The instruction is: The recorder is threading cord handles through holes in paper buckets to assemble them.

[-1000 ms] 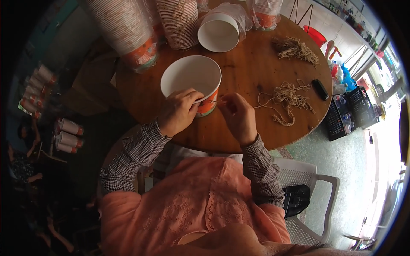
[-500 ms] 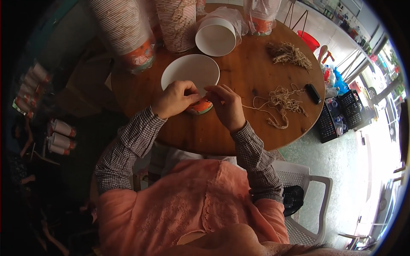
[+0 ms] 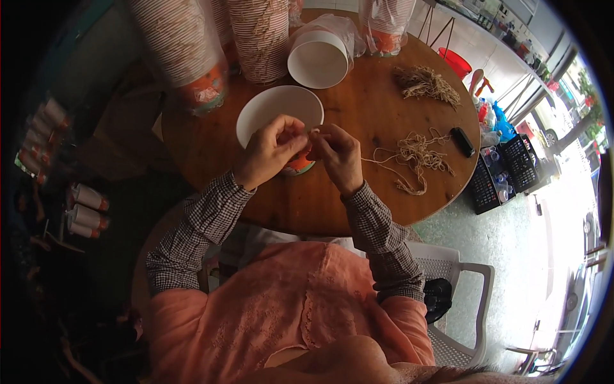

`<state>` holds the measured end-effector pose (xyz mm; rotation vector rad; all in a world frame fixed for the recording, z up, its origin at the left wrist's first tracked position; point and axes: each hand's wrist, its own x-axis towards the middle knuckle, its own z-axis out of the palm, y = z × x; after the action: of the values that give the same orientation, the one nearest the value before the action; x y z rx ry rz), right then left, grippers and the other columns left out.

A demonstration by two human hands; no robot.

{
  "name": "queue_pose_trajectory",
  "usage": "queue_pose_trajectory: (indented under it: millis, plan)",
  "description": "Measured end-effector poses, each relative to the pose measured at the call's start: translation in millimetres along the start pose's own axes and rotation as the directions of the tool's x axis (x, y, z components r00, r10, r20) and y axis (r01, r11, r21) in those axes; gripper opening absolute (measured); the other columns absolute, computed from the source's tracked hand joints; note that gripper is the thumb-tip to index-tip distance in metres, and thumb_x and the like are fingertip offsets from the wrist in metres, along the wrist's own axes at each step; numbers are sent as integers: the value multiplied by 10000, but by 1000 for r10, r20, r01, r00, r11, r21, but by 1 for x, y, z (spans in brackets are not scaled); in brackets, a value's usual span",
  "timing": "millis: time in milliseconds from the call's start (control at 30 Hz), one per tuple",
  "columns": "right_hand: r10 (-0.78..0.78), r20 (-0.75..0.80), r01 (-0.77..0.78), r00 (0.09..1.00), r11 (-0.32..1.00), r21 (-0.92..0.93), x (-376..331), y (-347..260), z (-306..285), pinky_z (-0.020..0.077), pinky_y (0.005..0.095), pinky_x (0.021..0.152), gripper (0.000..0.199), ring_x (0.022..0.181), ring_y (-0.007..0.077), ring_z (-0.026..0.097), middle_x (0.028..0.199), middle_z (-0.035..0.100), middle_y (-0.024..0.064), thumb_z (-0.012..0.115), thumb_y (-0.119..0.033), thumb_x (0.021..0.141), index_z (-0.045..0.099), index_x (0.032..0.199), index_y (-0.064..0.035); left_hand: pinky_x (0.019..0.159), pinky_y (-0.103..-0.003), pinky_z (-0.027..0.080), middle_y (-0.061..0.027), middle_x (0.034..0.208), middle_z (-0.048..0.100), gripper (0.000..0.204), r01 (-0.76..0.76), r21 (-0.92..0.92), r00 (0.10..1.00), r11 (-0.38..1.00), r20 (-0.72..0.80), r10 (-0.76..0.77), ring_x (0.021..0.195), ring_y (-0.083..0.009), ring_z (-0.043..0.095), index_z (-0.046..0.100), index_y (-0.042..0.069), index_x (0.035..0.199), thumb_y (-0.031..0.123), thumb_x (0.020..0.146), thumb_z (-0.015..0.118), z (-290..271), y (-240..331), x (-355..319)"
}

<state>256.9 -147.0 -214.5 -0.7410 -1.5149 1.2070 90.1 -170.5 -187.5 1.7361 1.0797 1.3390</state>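
A paper tub [image 3: 272, 105], white inside and orange with green outside, sits on the table in front of me, its mouth tilted away. Just over its near side, my left hand [image 3: 274, 151] is closed, thumb and fingers brought together; what they pinch is too small to make out. Beside it my right hand [image 3: 340, 155] pinches a pale string [image 3: 376, 160], a small bit of which shows at the fingertips. From this hand the string runs right across the wood to a loose tangle of string [image 3: 419, 155].
Tall stacks of paper tubs [image 3: 259, 41] in plastic stand along the far left of the round wooden table [image 3: 288, 208]. A bagged white tub [image 3: 318, 61] lies behind. To the right are a string bundle [image 3: 427, 86] and a black object [image 3: 462, 142]. A chair [image 3: 480, 288] stands lower right.
My left hand's fingers have lifted slightly and curled nearer the right fingertips. A light bit of string now shows at my right fingertips. The whole view has shifted a little.
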Motion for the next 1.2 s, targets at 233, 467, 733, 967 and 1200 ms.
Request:
queue_pose_trajectory:
  millis: [233, 467, 733, 967, 1200]
  plan:
    - [-68, -50, 77, 996, 974, 214, 5, 0, 2, 504, 205, 608, 130, 660, 93, 629, 814, 664, 52, 575, -63, 921, 609, 1017, 18, 668, -288, 523, -111, 821, 695, 174, 16, 279, 986, 960, 157, -62, 739, -178, 674, 643, -11, 902, 154, 853, 670, -1, 1, 18]
    - [-199, -175, 128, 964, 927, -352, -7, 15, -25, 476, 219, 631, 198, 699, 67, 572, 771, 608, 28, 644, -91, 884, 560, 1034, 7, 649, -287, 517, -97, 775, 682, 183, 24, 204, 992, 979, 114, -48, 728, -153, 664, 647, -9, 890, 167, 851, 678, 6, -8, 22]
    - [-231, -7, 200, 973, 858, -473, -15, 30, -27, 476, 230, 620, 215, 693, 84, 572, 790, 614, 37, 683, -113, 845, 611, 1015, -4, 669, -217, 528, -73, 840, 683, 117, 154, -74, 982, 985, 123, -145, 715, -87, 629, 631, -39, 950, 66, 902, 609, 10, 6, 30]
    - [159, -37, -161, 987, 985, -66, -30, 13, -26, 475, 213, 504, 138, 580, 97, 599, 750, 623, 32, 639, -92, 869, 616, 958, 10, 662, -201, 521, -63, 851, 671, 126, 149, -44, 975, 988, 173, -139, 698, -71, 613, 618, -45, 967, 64, 907, 605, 1, 4, 34]
    - [-206, -98, 128, 974, 849, -513, -41, -4, -50, 500, 269, 570, 84, 670, 169, 631, 829, 612, 74, 634, -41, 843, 649, 926, -34, 639, -204, 507, -32, 804, 653, 129, 181, 24, 970, 983, 161, -182, 698, -60, 599, 626, -20, 922, 106, 894, 621, -1, 5, 34]
